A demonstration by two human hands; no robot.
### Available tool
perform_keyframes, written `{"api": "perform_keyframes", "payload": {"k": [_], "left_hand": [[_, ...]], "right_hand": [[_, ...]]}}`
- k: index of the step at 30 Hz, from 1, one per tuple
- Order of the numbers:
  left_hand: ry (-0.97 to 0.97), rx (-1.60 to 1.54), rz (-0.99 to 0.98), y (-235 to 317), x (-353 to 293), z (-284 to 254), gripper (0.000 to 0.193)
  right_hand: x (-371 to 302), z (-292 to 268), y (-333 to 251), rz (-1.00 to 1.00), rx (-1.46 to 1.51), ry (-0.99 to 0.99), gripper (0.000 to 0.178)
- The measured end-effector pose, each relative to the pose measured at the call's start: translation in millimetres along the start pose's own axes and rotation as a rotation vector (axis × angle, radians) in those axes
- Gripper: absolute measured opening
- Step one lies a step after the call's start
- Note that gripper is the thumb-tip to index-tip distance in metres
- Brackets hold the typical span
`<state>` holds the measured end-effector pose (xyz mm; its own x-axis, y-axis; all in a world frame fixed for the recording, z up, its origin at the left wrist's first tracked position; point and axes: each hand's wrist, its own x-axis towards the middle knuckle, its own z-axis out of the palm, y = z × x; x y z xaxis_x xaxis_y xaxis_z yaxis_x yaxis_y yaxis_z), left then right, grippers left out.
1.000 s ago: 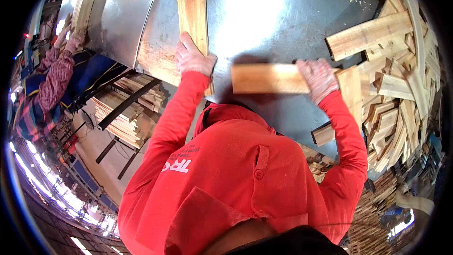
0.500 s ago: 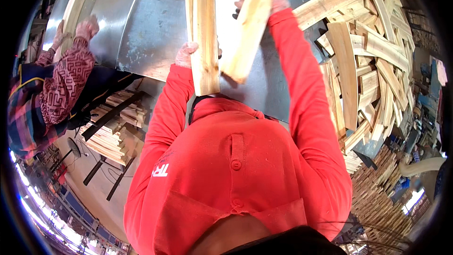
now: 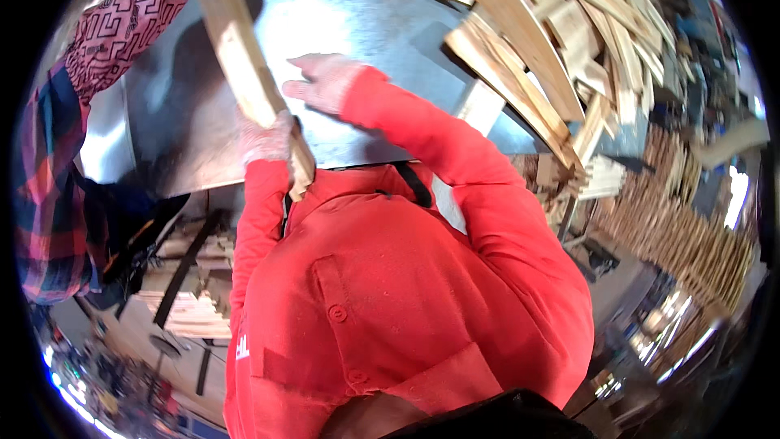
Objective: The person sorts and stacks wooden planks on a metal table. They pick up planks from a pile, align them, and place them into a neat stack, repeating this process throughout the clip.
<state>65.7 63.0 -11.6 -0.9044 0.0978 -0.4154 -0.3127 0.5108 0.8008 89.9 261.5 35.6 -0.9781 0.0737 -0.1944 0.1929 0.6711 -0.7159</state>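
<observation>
My left hand (image 3: 266, 140) is wrapped round the near part of a long pale wooden board (image 3: 237, 53). The board slants from the far left toward my chest, over a shiny metal table (image 3: 341, 150). To the right of it, my right hand (image 3: 325, 85) is held over the metal with its fingers stretched out and holds nothing. A gap separates that hand from the board.
Curved wooden boards (image 3: 520, 24) lie heaped at the far right, some jutting over the table edge. A co-worker's patterned sleeve (image 3: 146, 12) reaches in at the left. Stacked wood stands below the table at the left (image 3: 187, 313) and farther right (image 3: 682, 223).
My right hand has let go of the board it held and moved left and nearer. The board in my left hand now slants leftward. The view has turned, and the co-worker's arm appears closer.
</observation>
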Motion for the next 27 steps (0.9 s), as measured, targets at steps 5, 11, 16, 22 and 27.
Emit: {"api": "perform_keyframes", "payload": {"k": [5, 11, 16, 22, 27], "left_hand": [[0.027, 0.429, -0.085, 2, -11, -20, 0.072], [-0.067, 0.372, 0.202, -56, -65, -48, 0.066], [-0.024, 0.564, 0.112, -39, -78, -52, 0.07], [0.023, 0.642, 0.117, -32, -76, -38, 0.068], [0.02, 0.562, 0.183, -49, -91, -27, 0.067]], "right_hand": [[-149, -128, 142, 0.643, -0.607, 0.181, 0.101], [-239, -149, 226, 0.75, -0.683, 0.022, 0.099], [-243, -160, 218, 0.57, 0.086, -0.046, 0.053], [-262, -122, 174, 0.285, 1.019, 0.198, 0.047], [-345, -34, 176, 0.255, 1.431, 0.276, 0.06]]}}
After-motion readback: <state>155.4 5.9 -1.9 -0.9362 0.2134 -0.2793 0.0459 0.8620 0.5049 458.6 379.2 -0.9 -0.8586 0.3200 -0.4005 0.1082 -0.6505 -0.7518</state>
